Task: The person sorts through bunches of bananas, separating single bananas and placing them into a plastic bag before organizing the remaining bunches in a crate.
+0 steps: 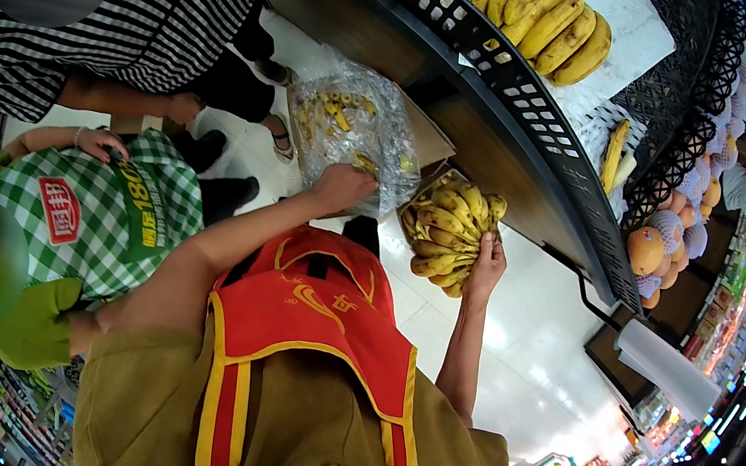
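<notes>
A bunch of small, brown-spotted bananas (452,226) hangs in my right hand (487,269), whose fingers close on its right side. To its left stands a cardboard box (426,132) lined with a clear plastic bag (398,128). Several loose, browned bananas (340,114) lie inside the bag. My left hand (344,190) is at the bag's near edge, its fingers closed on the crumpled plastic. Their tips are partly hidden, close to some yellow fruit.
Across the top curves a display stand with a black slotted rim (539,114), bearing large bananas (551,25). Net-wrapped round fruit (659,242) sits farther right. A plastic bag roll (666,366) hangs below. At left are people in a striped top (158,7) and green checked apron (103,207).
</notes>
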`<state>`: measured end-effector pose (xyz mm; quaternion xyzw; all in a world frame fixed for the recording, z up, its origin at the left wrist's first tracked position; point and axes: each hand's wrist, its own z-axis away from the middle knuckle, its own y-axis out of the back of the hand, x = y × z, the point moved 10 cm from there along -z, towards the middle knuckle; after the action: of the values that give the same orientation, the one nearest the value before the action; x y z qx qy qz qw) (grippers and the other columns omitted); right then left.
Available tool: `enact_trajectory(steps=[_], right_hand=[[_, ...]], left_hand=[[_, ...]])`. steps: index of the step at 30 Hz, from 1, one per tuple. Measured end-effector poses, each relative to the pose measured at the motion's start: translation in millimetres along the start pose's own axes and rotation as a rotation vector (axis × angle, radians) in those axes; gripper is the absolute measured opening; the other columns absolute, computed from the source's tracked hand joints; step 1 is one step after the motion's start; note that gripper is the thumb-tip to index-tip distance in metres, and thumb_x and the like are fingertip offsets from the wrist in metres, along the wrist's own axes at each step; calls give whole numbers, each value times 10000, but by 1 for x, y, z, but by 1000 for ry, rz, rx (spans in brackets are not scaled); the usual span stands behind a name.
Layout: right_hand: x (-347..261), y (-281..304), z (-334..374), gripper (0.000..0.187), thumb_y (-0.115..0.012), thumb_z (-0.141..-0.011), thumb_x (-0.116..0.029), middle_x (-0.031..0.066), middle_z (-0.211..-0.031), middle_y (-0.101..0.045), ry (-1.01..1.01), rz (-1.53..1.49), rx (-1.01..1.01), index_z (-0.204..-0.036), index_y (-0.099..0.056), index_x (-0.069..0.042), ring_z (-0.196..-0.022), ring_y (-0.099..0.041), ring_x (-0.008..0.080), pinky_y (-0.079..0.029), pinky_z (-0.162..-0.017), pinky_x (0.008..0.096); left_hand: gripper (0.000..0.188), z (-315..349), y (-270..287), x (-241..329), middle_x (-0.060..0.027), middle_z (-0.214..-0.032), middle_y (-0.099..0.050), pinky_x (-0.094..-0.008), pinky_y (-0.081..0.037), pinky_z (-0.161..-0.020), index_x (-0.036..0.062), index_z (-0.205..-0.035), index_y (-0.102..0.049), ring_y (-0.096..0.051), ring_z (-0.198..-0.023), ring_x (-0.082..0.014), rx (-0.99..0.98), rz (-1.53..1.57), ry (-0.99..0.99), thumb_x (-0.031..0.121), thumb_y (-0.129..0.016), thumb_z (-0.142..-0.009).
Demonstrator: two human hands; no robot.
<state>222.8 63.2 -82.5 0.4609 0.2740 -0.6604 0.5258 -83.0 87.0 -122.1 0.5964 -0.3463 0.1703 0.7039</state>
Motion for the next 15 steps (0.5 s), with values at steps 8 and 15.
enact_trajectory(steps=[8,15], right_hand=[[-41,-12,25,450,-459,-931,-320,160,-1094,-579,-159,-147,-77,-1151,-472,73,-950,-601,225,-501,-811,327],[-88,-48,44,480,-413,-942,-358,139,-1240,-494,-183,-242,-223,-1272,-394,-9,-1096,-520,252,-446,-915,380]], left_hand=[[231,-12,-70,-24,-157,-789,-611,-428,-461,-639,27,-783,-588,-587,-724,-344,-115,3,-12,247,-544,-835],[459,-19,-113,-19,-54,-987,-617,-360,-459,-745,87,-991,-590,-587,-863,-213,-261,1201,562,497,-409,-891]])
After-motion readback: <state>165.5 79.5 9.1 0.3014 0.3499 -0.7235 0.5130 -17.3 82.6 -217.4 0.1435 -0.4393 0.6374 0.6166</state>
